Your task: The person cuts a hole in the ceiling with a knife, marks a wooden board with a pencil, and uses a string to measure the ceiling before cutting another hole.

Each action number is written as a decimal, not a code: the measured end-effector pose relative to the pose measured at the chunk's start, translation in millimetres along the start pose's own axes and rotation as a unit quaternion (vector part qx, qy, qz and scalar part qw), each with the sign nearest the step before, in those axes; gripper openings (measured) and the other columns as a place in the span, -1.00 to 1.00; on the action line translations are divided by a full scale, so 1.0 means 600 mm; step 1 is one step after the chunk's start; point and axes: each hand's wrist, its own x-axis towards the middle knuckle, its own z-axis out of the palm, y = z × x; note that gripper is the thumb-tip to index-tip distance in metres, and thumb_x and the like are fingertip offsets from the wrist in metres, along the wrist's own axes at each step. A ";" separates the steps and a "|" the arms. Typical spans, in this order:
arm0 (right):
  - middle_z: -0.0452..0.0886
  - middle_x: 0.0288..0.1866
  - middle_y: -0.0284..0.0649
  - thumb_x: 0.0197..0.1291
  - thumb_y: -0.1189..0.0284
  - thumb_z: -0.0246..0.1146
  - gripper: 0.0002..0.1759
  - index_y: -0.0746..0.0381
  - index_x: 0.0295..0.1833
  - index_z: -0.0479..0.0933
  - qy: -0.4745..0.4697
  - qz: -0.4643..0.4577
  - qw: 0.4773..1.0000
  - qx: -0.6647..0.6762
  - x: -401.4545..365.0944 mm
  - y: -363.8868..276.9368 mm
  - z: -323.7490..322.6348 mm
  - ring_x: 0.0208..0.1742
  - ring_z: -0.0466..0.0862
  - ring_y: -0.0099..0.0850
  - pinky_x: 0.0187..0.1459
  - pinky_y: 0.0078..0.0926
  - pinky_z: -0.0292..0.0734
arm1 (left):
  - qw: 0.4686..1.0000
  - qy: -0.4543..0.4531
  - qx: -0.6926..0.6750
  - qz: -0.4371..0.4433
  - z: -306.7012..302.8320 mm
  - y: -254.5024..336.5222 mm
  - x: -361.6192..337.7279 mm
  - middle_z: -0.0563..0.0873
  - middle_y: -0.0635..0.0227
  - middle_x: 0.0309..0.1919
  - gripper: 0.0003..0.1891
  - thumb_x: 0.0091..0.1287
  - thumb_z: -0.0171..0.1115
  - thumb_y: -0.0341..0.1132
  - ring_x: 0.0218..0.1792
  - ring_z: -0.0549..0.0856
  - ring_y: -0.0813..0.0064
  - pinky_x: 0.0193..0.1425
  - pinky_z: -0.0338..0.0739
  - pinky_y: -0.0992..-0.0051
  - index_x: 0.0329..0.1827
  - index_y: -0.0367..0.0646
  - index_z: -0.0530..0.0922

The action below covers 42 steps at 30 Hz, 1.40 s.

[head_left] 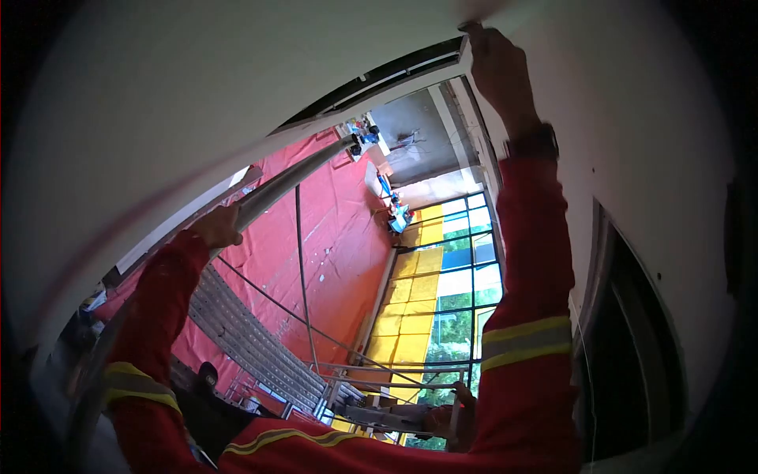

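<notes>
My left hand (pixel 217 227) is wrapped around a thick grey metal pole (pixel 292 178), which slants up to the right. My right hand (pixel 499 75) is raised high against the white ceiling panel (pixel 237 59), beside the end of a long dark slot (pixel 387 75). Its fingers are closed, and a small dark edge shows at the fingertips. What they hold is too small and dim to name. Both arms wear red sleeves with yellow and grey reflective bands, and a dark band circles my right wrist.
A perforated metal scaffold plank (pixel 249 332) and thin braces (pixel 304 268) stand below me. Red sheeting (pixel 332 229) covers the floor. Tall windows (pixel 454 316) with yellow panels line the far side. A dark opening (pixel 632 347) is at right.
</notes>
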 end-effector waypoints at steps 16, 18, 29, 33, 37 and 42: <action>0.54 -0.38 -0.14 0.43 0.44 0.10 -0.84 0.24 0.00 0.52 0.039 -0.051 0.997 -0.052 0.007 -0.004 -0.001 -0.36 0.64 -0.11 -0.35 -0.21 0.60 | 0.999 -0.033 -0.021 -0.011 -0.014 0.020 -0.013 0.69 -0.11 0.06 -0.18 -0.07 0.54 -0.20 0.11 0.68 -0.01 0.27 0.55 0.17 0.30 -0.32 0.44; 0.60 -0.33 -0.14 0.46 0.41 0.09 -0.83 0.23 -0.02 0.54 -0.021 -0.011 0.999 -0.033 -0.001 -0.001 -0.005 -0.30 0.67 -0.09 -0.33 -0.14 0.60 | 0.999 -0.032 -0.036 -0.013 -0.017 0.015 -0.009 0.71 -0.10 0.02 -0.18 -0.07 0.54 -0.21 0.07 0.70 -0.01 0.24 0.56 0.16 0.31 -0.32 0.44; 0.50 -0.35 -0.20 0.24 0.48 0.17 -0.74 0.21 0.05 0.52 0.029 -0.067 0.997 -0.021 -0.048 -0.014 -0.062 -0.42 0.61 -0.25 -0.44 -0.27 0.60 | 0.999 -0.031 -0.036 0.022 -0.006 0.008 -0.008 0.71 -0.19 -0.01 -0.20 -0.03 0.48 -0.22 0.06 0.71 -0.06 0.17 0.59 0.10 0.31 -0.36 0.39; 0.52 -0.33 -0.20 0.25 0.48 0.18 -0.79 0.21 0.00 0.52 0.096 -0.096 0.990 -0.039 0.008 0.002 0.000 -0.44 0.62 -0.25 -0.45 -0.26 0.59 | 0.999 -0.026 -0.035 0.001 -0.023 0.004 -0.007 0.72 -0.09 -0.01 -0.22 -0.04 0.51 -0.17 0.06 0.71 -0.03 0.22 0.56 0.15 0.28 -0.33 0.46; 0.61 -0.27 -0.10 0.27 0.52 0.16 -0.84 0.23 -0.04 0.52 -0.003 0.017 0.999 0.039 -0.022 -0.026 -0.066 -0.42 0.67 -0.16 -0.46 -0.25 0.62 | 0.998 -0.038 -0.040 -0.004 -0.012 0.004 -0.008 0.72 -0.09 0.02 -0.21 -0.02 0.50 -0.17 0.07 0.71 0.00 0.23 0.56 0.18 0.31 -0.33 0.44; 0.67 -0.38 0.01 0.51 0.32 0.07 -0.72 0.29 -0.10 0.58 0.069 0.001 0.994 0.090 0.027 -0.020 -0.022 -0.37 0.68 0.03 -0.36 -0.18 0.56 | 0.999 -0.037 -0.011 -0.016 -0.031 0.028 -0.021 0.73 -0.05 -0.02 -0.28 -0.02 0.50 -0.15 0.07 0.70 -0.02 0.20 0.54 0.11 0.22 -0.30 0.49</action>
